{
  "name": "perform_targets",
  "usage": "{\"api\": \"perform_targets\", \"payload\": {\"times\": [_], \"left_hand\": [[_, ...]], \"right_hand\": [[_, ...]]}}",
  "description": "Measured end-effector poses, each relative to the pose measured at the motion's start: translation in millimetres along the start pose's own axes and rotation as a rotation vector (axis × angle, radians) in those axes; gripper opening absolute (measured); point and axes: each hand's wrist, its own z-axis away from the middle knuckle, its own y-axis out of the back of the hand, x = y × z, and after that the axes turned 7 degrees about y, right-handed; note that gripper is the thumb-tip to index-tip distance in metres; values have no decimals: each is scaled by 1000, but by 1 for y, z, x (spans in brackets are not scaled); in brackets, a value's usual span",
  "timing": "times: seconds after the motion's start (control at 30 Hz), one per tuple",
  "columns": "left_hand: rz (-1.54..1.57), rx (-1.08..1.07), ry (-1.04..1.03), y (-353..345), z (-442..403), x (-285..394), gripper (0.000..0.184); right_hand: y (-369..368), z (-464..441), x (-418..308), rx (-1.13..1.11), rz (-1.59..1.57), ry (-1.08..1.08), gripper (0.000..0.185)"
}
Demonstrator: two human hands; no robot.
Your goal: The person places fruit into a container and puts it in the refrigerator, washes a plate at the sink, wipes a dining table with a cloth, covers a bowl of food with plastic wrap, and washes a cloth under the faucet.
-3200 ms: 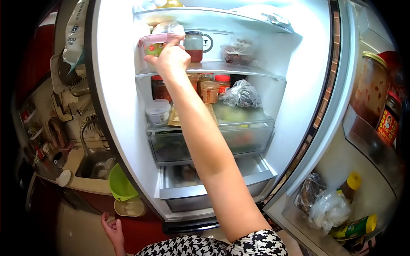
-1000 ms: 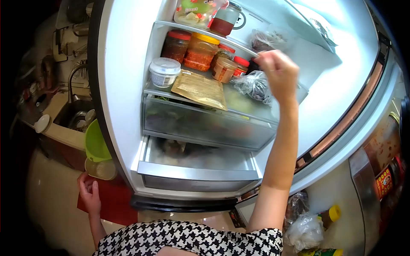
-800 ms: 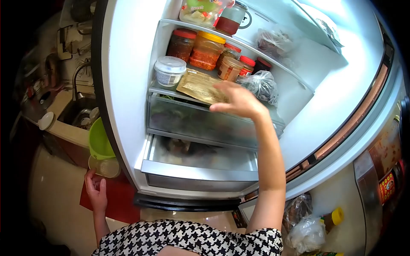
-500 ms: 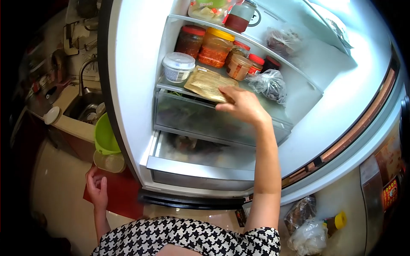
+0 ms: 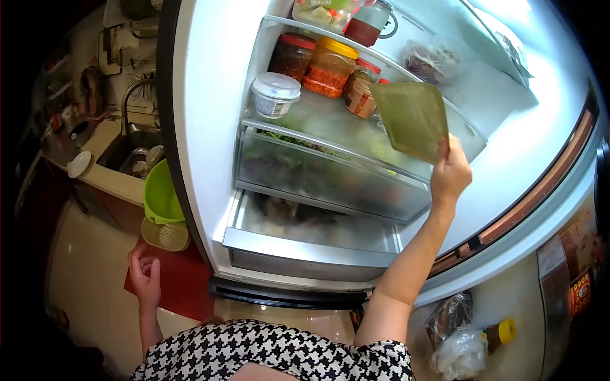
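My right hand (image 5: 451,170) is shut on the lower corner of a flat, olive-green rectangular packet (image 5: 413,120), which it holds up in front of the fridge shelf. What is inside the packet cannot be made out. Behind it on the shelf are a white lidded tub (image 5: 275,95), a dark jar with a red lid (image 5: 292,56), a yellow-lidded jar of red food (image 5: 330,66) and a smaller tan jar (image 5: 361,98). Low at the left, my left hand (image 5: 145,277) hangs with nothing in it, fingers loosely bent and thumb apart, below a pale basket (image 5: 166,235).
A glass-fronted drawer (image 5: 330,171) with leafy greens sits under the shelf, above a pulled-out lower drawer (image 5: 305,246). Left of the fridge are a green basin (image 5: 164,190) and a sink (image 5: 121,155). Plastic bags (image 5: 459,352) and a yellow-capped bottle (image 5: 502,331) stand on the floor at right.
My right hand has lifted the packet off the shelf and carried it to the right, tilting it upright. The shelf spot beside the white tub is now bare. My left hand has barely moved.
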Motion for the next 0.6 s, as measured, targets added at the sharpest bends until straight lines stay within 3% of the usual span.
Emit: {"api": "perform_targets", "payload": {"times": [0.23,0.37,0.43,0.5,0.6], "left_hand": [[-3,-83,-73,-21,-6,14,39],[-5,-106,-101,-27,-5,21,38],[-9,-129,-91,-28,-5,23,39],[-16,-128,-105,-29,-5,22,39],[-12,-123,-127,-31,-4,20,39]], "right_hand": [[36,34,17,92,-15,-84,19],[55,51,28,-46,-16,-246,20],[53,56,28,-76,-28,-116,19],[61,58,17,-183,-38,-172,21],[64,64,22,-224,-61,-53,22]]}}
